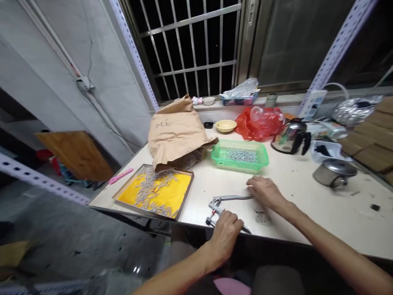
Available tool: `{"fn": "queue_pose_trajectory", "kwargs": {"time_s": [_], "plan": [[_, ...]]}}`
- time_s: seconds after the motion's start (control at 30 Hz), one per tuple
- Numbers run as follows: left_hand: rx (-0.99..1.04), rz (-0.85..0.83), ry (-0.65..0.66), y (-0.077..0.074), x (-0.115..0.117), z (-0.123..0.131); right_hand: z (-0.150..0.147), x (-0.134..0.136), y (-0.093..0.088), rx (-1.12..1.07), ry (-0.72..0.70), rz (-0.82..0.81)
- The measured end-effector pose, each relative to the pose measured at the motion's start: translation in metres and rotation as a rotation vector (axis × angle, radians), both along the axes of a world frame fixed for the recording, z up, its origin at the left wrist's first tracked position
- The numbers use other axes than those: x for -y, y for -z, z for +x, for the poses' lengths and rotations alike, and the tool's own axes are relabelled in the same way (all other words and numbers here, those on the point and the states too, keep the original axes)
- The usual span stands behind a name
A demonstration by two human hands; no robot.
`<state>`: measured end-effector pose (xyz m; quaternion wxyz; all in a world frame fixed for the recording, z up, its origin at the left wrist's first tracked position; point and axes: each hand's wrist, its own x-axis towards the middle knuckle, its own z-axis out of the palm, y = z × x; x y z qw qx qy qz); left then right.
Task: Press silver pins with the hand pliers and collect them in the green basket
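Grey metal hand pliers (216, 203) with a spring and a red part at the head lie at the table's front edge, handles spread apart. My left hand (225, 235) is closed around the lower handle. The upper handle runs to the right and ends at my right hand (266, 191), whose fingers are curled together; what is in them is too small or hidden to make out. Below my right hand sits a small blurred clear object (260, 217). Many small silvery metal pieces (147, 188) lie on the yellow-bottomed tray (175, 190) to the left, and more are in the green plastic basket (239, 167).
A brown paper bag (178, 127) leans over the tray's back edge. A pink cutter (120, 176) lies at left. Behind are a yellow bowl (226, 126) and a red plastic bag (259, 125). A kettle (290, 137), a lidded metal pot (333, 173) and cardboard boxes (373, 141) stand right.
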<state>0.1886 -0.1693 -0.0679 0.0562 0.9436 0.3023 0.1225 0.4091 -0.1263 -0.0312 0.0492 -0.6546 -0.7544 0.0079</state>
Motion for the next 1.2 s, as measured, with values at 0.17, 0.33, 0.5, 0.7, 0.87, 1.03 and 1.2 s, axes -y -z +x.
{"fn": "queue_pose_trajectory", "kwargs": {"time_s": [0.17, 0.33, 0.5, 0.7, 0.87, 1.03, 1.2], "plan": [[-0.023, -0.02, 0.016, -0.007, -0.004, 0.0, -0.03, 0.015, 0.01, 0.024, 0.005, -0.144], [-0.095, -0.088, 0.009, -0.018, -0.01, 0.011, -0.024, 0.008, 0.018, 0.088, -0.069, -0.045], [-0.088, -0.146, -0.079, -0.023, -0.014, 0.038, -0.007, -0.023, 0.007, 0.117, -0.08, -0.008], [-0.02, -0.109, -0.114, -0.008, -0.003, 0.043, -0.015, -0.03, 0.01, 0.083, -0.058, -0.031], [0.171, -0.087, 0.069, -0.007, 0.015, 0.018, -0.077, -0.014, -0.048, -0.242, -0.318, -0.009], [0.295, -0.076, -0.428, -0.068, -0.033, -0.067, -0.132, -0.012, -0.133, -0.542, -0.714, 0.311], [0.33, -0.083, -0.881, -0.106, -0.102, -0.171, -0.12, 0.006, -0.074, -0.314, -0.625, 0.19]]}}
